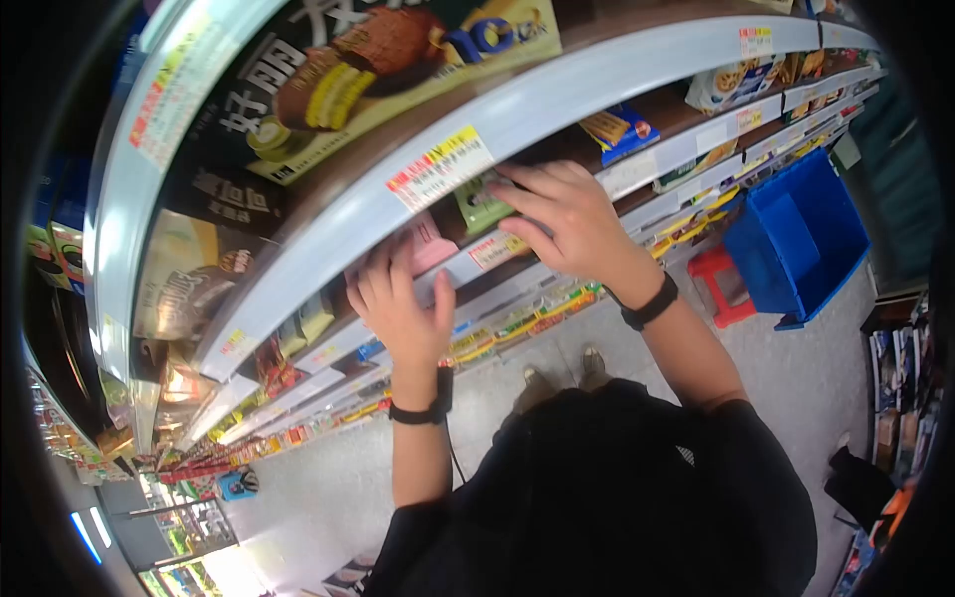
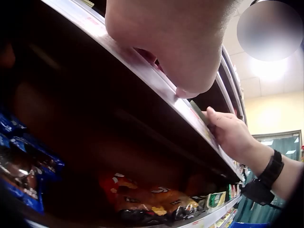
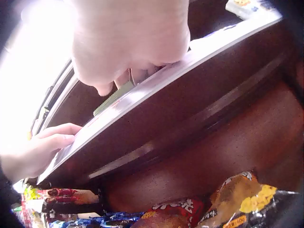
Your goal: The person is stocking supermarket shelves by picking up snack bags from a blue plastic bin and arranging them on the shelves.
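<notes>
In the head view my left hand (image 1: 403, 303) reaches over the shelf's front rail. Its fingers lie beside a pink packet (image 1: 430, 247), and the thumb stands apart in front of the rail. To the right, my right hand (image 1: 572, 219) extends its fingers over the same shelf, fingertips at the edge of a green packet (image 1: 482, 207). Its thumb lies near the price label (image 1: 495, 251). From the right wrist, the green packet (image 3: 114, 99) rises behind the rail, close under the right fingers. The left fingertips are partly hidden behind the rail in the left wrist view.
Above hangs a shelf with large dark biscuit boxes (image 1: 338, 80). A blue packet (image 1: 622, 134) lies farther right on the hands' shelf. Snack bags (image 2: 156, 199) fill the shelf beneath. A blue basket (image 1: 801, 239) and a red stool (image 1: 721, 287) stand on the right.
</notes>
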A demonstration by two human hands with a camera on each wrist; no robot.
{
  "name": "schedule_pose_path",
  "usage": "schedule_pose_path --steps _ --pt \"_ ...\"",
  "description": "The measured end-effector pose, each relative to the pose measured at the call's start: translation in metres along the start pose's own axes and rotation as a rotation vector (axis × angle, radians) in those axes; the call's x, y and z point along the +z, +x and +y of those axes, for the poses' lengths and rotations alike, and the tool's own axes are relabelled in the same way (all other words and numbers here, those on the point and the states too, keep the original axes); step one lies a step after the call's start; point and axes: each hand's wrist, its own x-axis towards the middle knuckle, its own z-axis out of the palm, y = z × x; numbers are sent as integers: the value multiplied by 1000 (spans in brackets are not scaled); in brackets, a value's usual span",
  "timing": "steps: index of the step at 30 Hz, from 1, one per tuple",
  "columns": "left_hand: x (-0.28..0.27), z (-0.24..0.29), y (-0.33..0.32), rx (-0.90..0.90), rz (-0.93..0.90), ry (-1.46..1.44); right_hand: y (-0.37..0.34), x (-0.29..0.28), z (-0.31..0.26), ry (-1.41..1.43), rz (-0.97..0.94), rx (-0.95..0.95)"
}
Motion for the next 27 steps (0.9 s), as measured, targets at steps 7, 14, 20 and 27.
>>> schedule_pose_path --steps 7,14,20,27 --pt "19 3 -9 76 135 72 -4 19 5 -24 228 86" --pt "28 5 -10 87 192 108 -8 11 12 8 219 72" --pt "23 7 -14 87 192 104 -11 15 8 31 229 60" --pt "14 2 -16 98 178 31 -4 15 1 45 199 110"
